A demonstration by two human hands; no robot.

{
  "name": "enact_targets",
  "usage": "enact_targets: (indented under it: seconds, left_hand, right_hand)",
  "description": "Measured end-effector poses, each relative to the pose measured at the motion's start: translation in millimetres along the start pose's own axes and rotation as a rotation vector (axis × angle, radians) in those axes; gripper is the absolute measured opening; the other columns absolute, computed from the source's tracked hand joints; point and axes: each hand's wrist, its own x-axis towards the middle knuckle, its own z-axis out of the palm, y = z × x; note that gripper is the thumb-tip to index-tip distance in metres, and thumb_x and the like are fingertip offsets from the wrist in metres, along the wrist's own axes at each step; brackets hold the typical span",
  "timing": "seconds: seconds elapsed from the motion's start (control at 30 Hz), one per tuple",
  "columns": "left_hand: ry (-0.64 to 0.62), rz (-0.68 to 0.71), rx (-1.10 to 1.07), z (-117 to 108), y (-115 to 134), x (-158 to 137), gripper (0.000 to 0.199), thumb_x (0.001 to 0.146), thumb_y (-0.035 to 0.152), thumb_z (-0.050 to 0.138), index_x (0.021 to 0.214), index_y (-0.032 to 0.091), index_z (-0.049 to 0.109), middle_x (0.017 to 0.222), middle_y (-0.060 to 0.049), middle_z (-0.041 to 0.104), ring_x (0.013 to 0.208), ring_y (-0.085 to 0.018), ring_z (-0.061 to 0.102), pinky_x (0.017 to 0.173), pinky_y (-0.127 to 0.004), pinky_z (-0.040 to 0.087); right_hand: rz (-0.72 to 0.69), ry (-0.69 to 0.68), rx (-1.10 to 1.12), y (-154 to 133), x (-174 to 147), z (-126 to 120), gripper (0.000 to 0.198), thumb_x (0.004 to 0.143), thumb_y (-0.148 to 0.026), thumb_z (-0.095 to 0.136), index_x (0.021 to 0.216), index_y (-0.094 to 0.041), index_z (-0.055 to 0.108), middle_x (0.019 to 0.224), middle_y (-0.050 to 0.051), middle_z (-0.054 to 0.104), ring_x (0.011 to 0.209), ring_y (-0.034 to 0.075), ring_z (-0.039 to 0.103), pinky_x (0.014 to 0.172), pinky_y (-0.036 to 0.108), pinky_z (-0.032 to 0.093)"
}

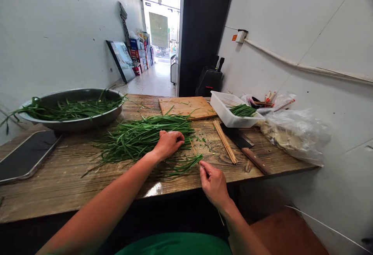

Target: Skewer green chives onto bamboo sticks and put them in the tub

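A pile of long green garlic chives (136, 134) lies across the middle of the wooden table. Over its right end is my left hand (169, 145), fingers curled together; whatever is between the fingertips is hidden. My right hand (213, 181) pinches a thin bamboo skewer (192, 145) near the table's front edge. The skewer points up and left, and a small bunch of chives (188, 165) is on it beside my fingertips, its loose leaves trailing left over the wood. To the right lies a bundle of bare bamboo skewers (225, 142).
A metal basin (72, 124) of chives and a black tray (27, 156) stand left. Behind the pile is a cutting board (186, 106). On the right are a white plastic tub (233, 119) with skewered chives, a cleaver (256, 161) and a clear plastic bag (294, 134).
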Motion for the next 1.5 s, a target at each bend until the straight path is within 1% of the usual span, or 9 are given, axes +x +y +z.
enact_targets:
  seconds: [0.13,0.3,0.57,0.83,1.03,1.27,1.4,1.43,1.5]
  left_hand:
    - [0.000,-0.025,-0.022,-1.5,0.9,1.0,0.013,0.072,0.029,0.053,0.075,0.022,0.063,0.073,0.001,0.066,0.073,-0.015,0.057,0.078,-0.031,0.030]
    - [0.031,-0.077,-0.094,-3.3,2.0,2.1,0.021,0.075,0.030,0.048,0.085,0.023,0.066,0.086,0.001,0.068,0.080,-0.015,0.058,0.076,-0.027,0.036]
    - [0.011,-0.102,-0.141,-6.8,7.1,1.1,0.023,0.074,0.033,0.048,0.078,0.020,0.067,0.078,0.000,0.068,0.073,-0.015,0.058,0.069,-0.026,0.038]
    - [0.008,-0.061,-0.139,-6.3,7.9,0.1,0.021,0.075,0.031,0.048,0.079,0.021,0.066,0.079,0.001,0.067,0.073,-0.014,0.057,0.068,-0.026,0.037]
    - [0.029,-0.013,-0.136,-2.6,4.8,0.3,0.021,0.075,0.030,0.048,0.079,0.021,0.066,0.077,0.001,0.067,0.071,-0.013,0.056,0.070,-0.026,0.037]
    - [0.032,0.049,-0.149,0.2,2.5,0.5,0.019,0.075,0.029,0.050,0.079,0.020,0.066,0.076,0.000,0.067,0.071,-0.013,0.057,0.072,-0.025,0.039]
    - [-0.035,0.085,-0.220,-2.1,9.9,-2.9,0.020,0.074,0.030,0.051,0.079,0.019,0.067,0.075,0.000,0.067,0.069,-0.013,0.057,0.069,-0.023,0.040]
    - [-0.084,0.117,-0.252,-3.5,13.0,-4.4,0.020,0.074,0.030,0.051,0.079,0.019,0.067,0.075,0.000,0.067,0.069,-0.013,0.057,0.069,-0.022,0.041]
    - [-0.233,0.214,-0.325,-7.4,18.7,-6.9,0.021,0.074,0.031,0.052,0.080,0.019,0.068,0.076,0.000,0.067,0.070,-0.012,0.057,0.069,-0.021,0.041]
  right_hand:
    - [-0.005,0.000,-0.003,0.3,-0.3,0.3,0.030,0.082,-0.023,0.041,0.101,-0.014,0.062,0.079,0.006,0.069,0.063,0.016,0.064,0.052,0.022,0.047]
    - [-0.011,-0.010,0.014,-0.9,0.0,-1.0,0.031,0.082,-0.023,0.040,0.101,-0.015,0.062,0.084,0.007,0.069,0.065,0.016,0.064,0.055,0.022,0.048]
    - [-0.008,-0.024,-0.011,-1.9,1.9,-1.3,0.031,0.082,-0.023,0.040,0.101,-0.015,0.064,0.083,0.007,0.070,0.066,0.017,0.065,0.059,0.024,0.049]
    - [-0.010,-0.033,-0.022,-2.8,3.7,-1.5,0.030,0.082,-0.021,0.041,0.100,-0.014,0.064,0.086,0.007,0.070,0.074,0.018,0.066,0.064,0.025,0.050]
    - [-0.023,-0.019,-0.020,-0.5,3.2,0.5,0.030,0.082,-0.021,0.042,0.100,-0.014,0.064,0.091,0.008,0.069,0.081,0.019,0.065,0.073,0.026,0.050]
    - [-0.007,-0.028,-0.023,-1.7,3.9,0.0,0.030,0.082,-0.020,0.042,0.101,-0.016,0.064,0.090,0.007,0.069,0.078,0.019,0.066,0.068,0.026,0.051]
    - [-0.008,-0.009,-0.013,-3.7,4.4,-0.7,0.029,0.082,-0.020,0.042,0.100,-0.016,0.064,0.088,0.007,0.070,0.076,0.019,0.066,0.065,0.025,0.051]
    - [-0.005,-0.004,-0.009,-4.1,4.4,-0.7,0.029,0.082,-0.020,0.042,0.100,-0.016,0.064,0.088,0.006,0.070,0.075,0.019,0.066,0.064,0.025,0.051]
    - [0.005,0.003,-0.001,-4.6,4.1,-0.4,0.029,0.082,-0.020,0.041,0.101,-0.017,0.063,0.088,0.006,0.069,0.075,0.018,0.066,0.064,0.024,0.050]
